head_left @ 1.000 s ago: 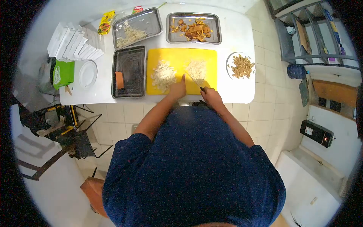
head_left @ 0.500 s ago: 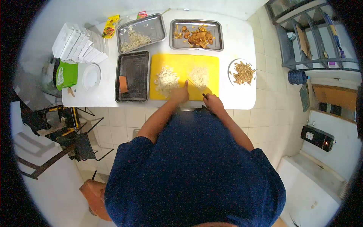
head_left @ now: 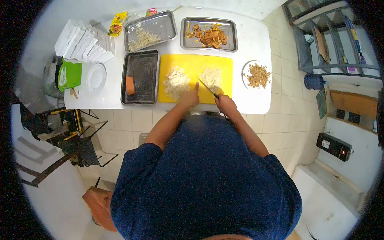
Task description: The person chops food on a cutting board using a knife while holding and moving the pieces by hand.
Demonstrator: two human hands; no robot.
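Observation:
My right hand (head_left: 226,105) is closed around the dark handle of a knife (head_left: 208,88), whose blade points up and left over the yellow cutting board (head_left: 196,64). Under and beside the blade lies a pile of finely chopped pale food (head_left: 211,77). A larger pale chopped pile (head_left: 177,81) sits on the board's left half. My left hand (head_left: 191,98) is at that pile's lower right edge, one digit stretched out toward the blade; its other fingers are hard to make out, and I see nothing held in it.
Left of the board is a dark tray (head_left: 140,64) with an orange-brown block (head_left: 130,85). Behind stand a tray of pale bits (head_left: 166,30) and a tray of browned pieces (head_left: 192,45). A plate of brown strips (head_left: 258,76) is at right; white boxes (head_left: 82,44) stand at left.
The knife blade, barely visible before, now shows clearly, angled up-left beside the right pile. My right hand has shifted slightly; my left hand stays in nearly the same place.

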